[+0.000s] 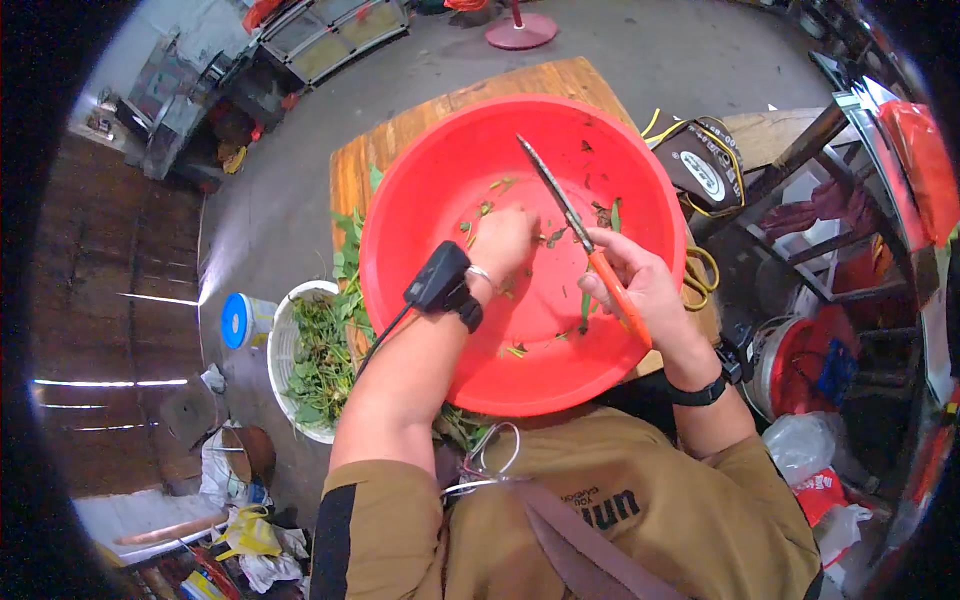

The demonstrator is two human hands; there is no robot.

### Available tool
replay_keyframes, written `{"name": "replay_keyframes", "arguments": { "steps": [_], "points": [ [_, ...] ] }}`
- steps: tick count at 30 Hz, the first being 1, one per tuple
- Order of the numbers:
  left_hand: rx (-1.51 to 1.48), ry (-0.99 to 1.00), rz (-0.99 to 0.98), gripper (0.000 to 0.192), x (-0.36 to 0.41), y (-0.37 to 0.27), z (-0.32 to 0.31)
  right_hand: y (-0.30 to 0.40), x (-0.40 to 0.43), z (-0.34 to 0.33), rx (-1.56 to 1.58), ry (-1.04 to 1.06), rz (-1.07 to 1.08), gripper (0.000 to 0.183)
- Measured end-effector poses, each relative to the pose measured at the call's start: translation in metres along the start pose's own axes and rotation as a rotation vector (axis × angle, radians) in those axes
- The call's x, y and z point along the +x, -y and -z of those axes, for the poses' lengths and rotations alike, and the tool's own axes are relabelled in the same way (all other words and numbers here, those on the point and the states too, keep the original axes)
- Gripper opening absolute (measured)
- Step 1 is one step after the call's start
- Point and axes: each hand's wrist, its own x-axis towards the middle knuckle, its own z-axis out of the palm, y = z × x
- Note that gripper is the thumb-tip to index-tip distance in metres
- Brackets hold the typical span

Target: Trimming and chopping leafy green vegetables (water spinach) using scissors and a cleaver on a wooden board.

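A wide red plastic basin stands before me on a small wooden table. My left hand is down inside it with the fingers curled; whether something is in them is hidden. Held in my right hand, over the basin's right side, is a narrow-bladed knife with an orange handle. Its tip points up and away towards the far rim. Cut bits of leaf and stem lie scattered on the basin floor. Longer green leaves are near my right fingers.
On the left, a white basket holds leafy greens, beside a blue-lidded bucket. Yellow-handled scissors lie right of the basin. A brown printed cloth item rests on a wooden bench. Plastic bags sit at lower right.
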Motion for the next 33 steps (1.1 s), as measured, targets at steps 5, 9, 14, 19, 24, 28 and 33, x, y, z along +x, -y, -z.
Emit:
{"name": "replay_keyframes", "arguments": {
  "steps": [5, 9, 14, 19, 24, 28, 33],
  "points": [
    [-0.601, -0.021, 0.151, 0.011, -0.01, 0.063, 0.009, -0.004, 0.004, -0.005, -0.403, 0.053, 0.134, 0.055],
    [-1.055, 0.021, 0.293, 0.009, -0.026, 0.041, 0.051, -0.006, 0.001, 0.002, -0.403, -0.047, 0.093, 0.059],
    [-0.2, 0.066, 0.124, 0.019, -0.023, 0.023, 0.039, -0.003, 0.004, -0.002, -0.25, -0.04, 0.065, 0.053],
    [0.166, 0.441, -0.035, 0.021, -0.034, 0.007, 0.009, -0.01, 0.002, 0.0, -0.227, -0.021, 0.043, 0.052],
    [0.037, 0.368, -0.053, 0.023, -0.043, 0.004, 0.025, -0.005, 0.002, -0.003, -0.259, 0.01, 0.057, 0.049],
    [-0.73, 0.15, 0.171, 0.019, -0.044, 0.031, 0.049, -0.005, -0.001, 0.0, -0.405, -0.017, 0.061, 0.055],
    [-1.44, -0.109, 0.289, 0.02, -0.08, 0.024, 0.098, 0.0, -0.002, -0.003, -0.688, 0.015, 0.202, 0.063]
  ]
}}
